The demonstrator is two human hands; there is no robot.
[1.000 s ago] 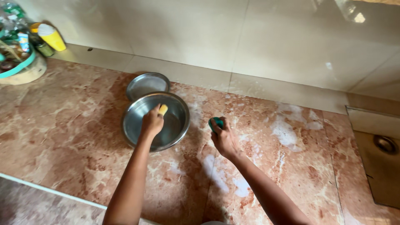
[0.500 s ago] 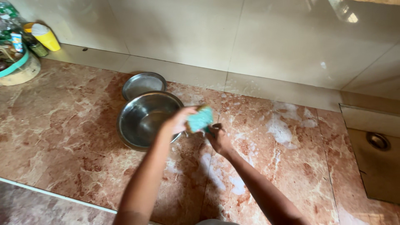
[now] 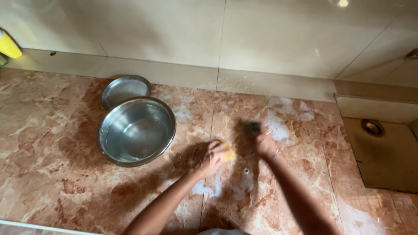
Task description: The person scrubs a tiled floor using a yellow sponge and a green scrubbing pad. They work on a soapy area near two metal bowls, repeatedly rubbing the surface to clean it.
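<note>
Left hand (image 3: 213, 159): closed round yellow sponge (image 3: 227, 154), pressed on red marble counter (image 3: 56, 143) | Right hand (image 3: 263, 143): gripping green scrubber (image 3: 251, 127) near suds (image 3: 278, 126) | Round steel bowl (image 3: 136, 130): apart, left | Progress: foam patches unwiped, scrubbing looks partway.

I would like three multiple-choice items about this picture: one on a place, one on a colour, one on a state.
1. Where is the small steel dish relative to the big steel bowl?
A. behind it, toward the wall
B. inside it
C. beside the drain

2. What colour is the sponge in the left hand?
A. red
B. yellow
C. white

3. How is the counter near the right hand?
A. dry
B. covered by cloth
C. streaked with white suds

Answers: 1 A, the dish shows past the bowl's far rim. 2 B, yellow shows between the fingers. 3 C, white foam patches lie around it.
</note>
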